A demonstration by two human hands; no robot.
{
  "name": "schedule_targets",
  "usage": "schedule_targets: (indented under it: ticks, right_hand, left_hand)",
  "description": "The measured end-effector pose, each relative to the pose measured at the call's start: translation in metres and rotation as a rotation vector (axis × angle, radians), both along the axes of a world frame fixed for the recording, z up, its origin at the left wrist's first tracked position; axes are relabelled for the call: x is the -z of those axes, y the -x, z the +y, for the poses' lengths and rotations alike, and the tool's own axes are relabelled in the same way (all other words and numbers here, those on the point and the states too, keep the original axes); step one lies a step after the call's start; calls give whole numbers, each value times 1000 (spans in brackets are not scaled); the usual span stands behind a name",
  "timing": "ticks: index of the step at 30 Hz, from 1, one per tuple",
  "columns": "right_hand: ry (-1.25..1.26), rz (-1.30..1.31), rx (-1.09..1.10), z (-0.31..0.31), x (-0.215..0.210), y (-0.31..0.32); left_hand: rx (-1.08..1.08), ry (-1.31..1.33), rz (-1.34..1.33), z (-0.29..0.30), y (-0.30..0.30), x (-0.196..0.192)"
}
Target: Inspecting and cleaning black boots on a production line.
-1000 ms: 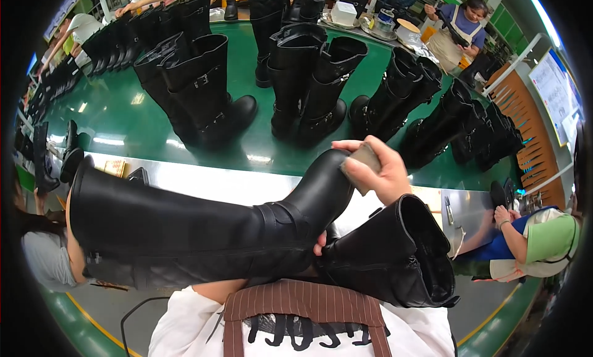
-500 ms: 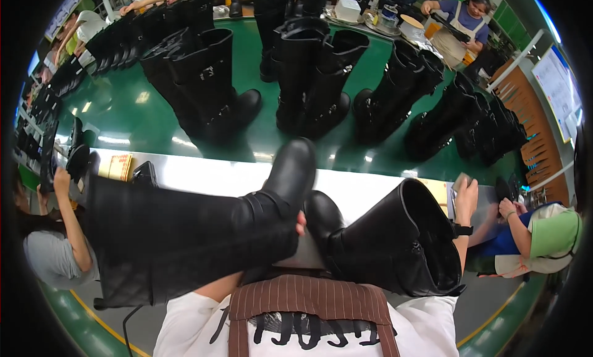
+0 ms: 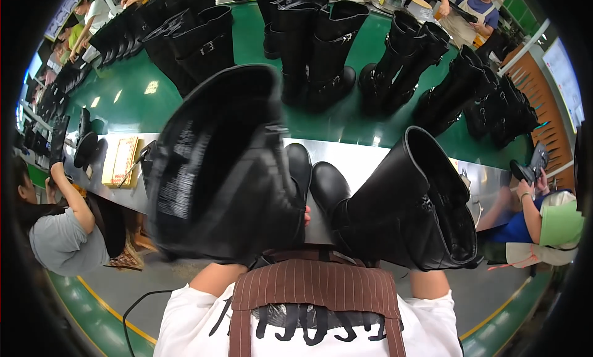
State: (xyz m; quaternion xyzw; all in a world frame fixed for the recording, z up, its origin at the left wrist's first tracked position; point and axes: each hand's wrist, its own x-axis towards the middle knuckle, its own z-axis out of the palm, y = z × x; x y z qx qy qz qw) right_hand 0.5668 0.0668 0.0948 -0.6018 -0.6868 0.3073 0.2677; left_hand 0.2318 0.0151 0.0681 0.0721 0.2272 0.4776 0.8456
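Observation:
A tall black boot (image 3: pixel 247 196) is tilted in front of me on the left, its wide shaft mouth turned up toward me and blurred by motion. Fingertips of my left hand (image 3: pixel 307 215) curl round its foot end; the rest of that hand is behind the boot. Beside it, to the right, a matching black boot (image 3: pixel 383 209) leans with its toe pointing away and its shaft opening facing right. My right forearm (image 3: pixel 430 284) runs up behind this boot, which hides my right hand and its fingers. The two toes are close together over the pale metal work edge (image 3: pixel 364 148).
Several tall black buckled boots (image 3: pixel 336 60) stand across the green table (image 3: pixel 259 36). A yellow-and-red box (image 3: pixel 121 162) lies on the left of the metal edge. Co-workers sit close at left (image 3: pixel 68 233) and right (image 3: pixel 556 224), both handling footwear; another person (image 3: pixel 472 14) works across the table.
The left boot has swung from lying sideways to showing its shaft mouth. My right hand, seen earlier at the right with a small greyish block, has moved behind the right boot.

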Motion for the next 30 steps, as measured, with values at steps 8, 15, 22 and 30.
schedule_targets:
  ticks: [8,15,22,30]
  right_hand:
    - [434,639,9,-27,6,96]
    - [820,1610,-154,-8,-1,89]
    - [744,1818,-69,-18,-20,64]
    - [529,1655,111,-26,-28,74]
  left_hand:
    - [-188,157,62,5,-19,17]
    - [-143,-410,-434,19,-27,-29]
    - [-170,-223,-256,20,-25,-40]
    - [-250,-190,-33,19,-28,-40]
